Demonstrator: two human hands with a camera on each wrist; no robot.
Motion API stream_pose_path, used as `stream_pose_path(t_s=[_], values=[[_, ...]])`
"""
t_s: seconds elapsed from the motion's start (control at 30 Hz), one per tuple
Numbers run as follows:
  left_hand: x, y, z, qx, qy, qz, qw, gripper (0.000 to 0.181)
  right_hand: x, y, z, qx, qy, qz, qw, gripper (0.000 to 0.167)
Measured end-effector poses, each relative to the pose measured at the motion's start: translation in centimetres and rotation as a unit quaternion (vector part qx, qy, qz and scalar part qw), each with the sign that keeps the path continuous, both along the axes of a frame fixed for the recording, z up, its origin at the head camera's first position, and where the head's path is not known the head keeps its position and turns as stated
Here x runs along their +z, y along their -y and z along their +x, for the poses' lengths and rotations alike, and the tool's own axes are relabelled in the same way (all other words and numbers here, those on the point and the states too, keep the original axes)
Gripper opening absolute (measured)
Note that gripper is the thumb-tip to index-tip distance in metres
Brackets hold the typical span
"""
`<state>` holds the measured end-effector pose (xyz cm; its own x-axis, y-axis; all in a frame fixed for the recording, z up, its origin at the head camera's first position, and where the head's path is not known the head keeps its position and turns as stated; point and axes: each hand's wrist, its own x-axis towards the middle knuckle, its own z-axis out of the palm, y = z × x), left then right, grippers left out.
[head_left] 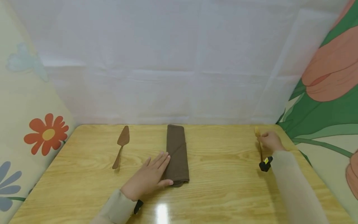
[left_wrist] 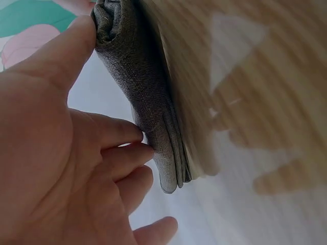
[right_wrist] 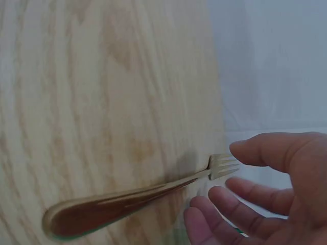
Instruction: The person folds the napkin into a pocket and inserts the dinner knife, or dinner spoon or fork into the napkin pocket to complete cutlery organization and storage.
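Observation:
A folded brown cloth napkin [head_left: 176, 152] lies lengthwise in the middle of the table. My left hand [head_left: 146, 179] rests along its left side, fingers extended, the thumb at its near end. In the left wrist view the fingertips touch the edge of the folded cloth [left_wrist: 145, 97], whose layers show. Far to the right lies a gold fork [head_left: 261, 151], tines pointing away. My right hand [head_left: 271, 141] is beside its upper part. The right wrist view shows thumb and fingers parted near the tines of the fork [right_wrist: 130, 200], with a visible gap.
A copper-coloured cake server [head_left: 123, 138] lies to the left of the napkin, blade pointing away. The wooden table [head_left: 221, 186] ends at a white cloth backdrop [head_left: 179, 62]. Flower-patterned panels [head_left: 327, 118] stand on both sides.

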<state>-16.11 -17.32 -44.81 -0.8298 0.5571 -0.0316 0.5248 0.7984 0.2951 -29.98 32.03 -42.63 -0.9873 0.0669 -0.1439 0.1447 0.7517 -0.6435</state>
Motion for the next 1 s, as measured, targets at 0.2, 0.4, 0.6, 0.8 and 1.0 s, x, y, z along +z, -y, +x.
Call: stream_pose_path(t_s=[0.2,0.4,0.6,0.8,1.0], values=[[0.2,0.0,-0.1,-0.004,-0.003,0.009,0.9999,0.084,-0.9,-0.3,0.0,-0.001,-0.004,0.035,0.9994,0.036],[0.3,0.0,0.0,0.0,0.002,0.007,1.0,0.085,-1.5,0.0,-0.1,-0.021,0.021,0.007,0.9995,0.041],[0.2,-0.2,0.1,0.004,0.015,0.013,0.9998,0.085,-1.7,0.2,-0.1,-0.034,0.0,0.041,0.9986,0.023],[0.3,-0.4,0.2,0.006,0.015,0.013,0.9998,0.085,-1.6,0.5,0.2,-0.042,0.014,0.048,0.9979,0.021],[0.6,-0.4,0.3,0.007,0.016,0.019,0.9997,0.085,-1.4,0.8,0.3,-0.039,0.032,0.039,0.998,0.025]])
